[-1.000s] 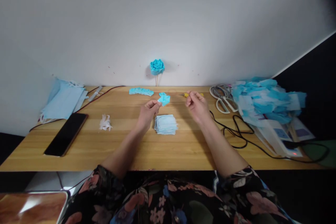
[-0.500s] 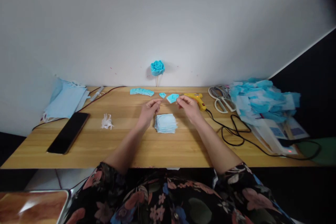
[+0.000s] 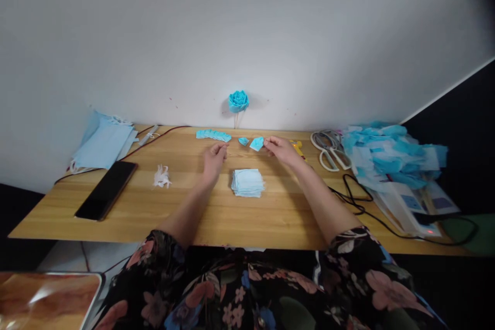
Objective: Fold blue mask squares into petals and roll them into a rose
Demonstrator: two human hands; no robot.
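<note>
My right hand (image 3: 279,148) pinches the right edge of a folded blue fabric piece (image 3: 257,144), held just above the table. To its left my left hand (image 3: 215,159) has thumb and fingers pressed together; anything between them is too small to make out. A small folded blue petal (image 3: 243,141) lies between the hands, further back. Behind my left hand is an overlapping row of blue folded pieces (image 3: 213,135). Nearer to me sits a stack of pale blue squares (image 3: 248,183). A yellow glue gun (image 3: 297,147) lies partly hidden behind my right hand.
A blue fabric rose (image 3: 238,101) on a stick stands against the wall. Scissors (image 3: 330,159), a heap of blue scraps (image 3: 390,154) and a power strip (image 3: 410,211) are on the right. Face masks (image 3: 102,142), a phone (image 3: 106,191) and white scraps (image 3: 161,176) are left.
My left hand has drawn away to the left from the blue piece. My right hand still holds it, with the piece tilted differently. The whole view has shifted slightly.
</note>
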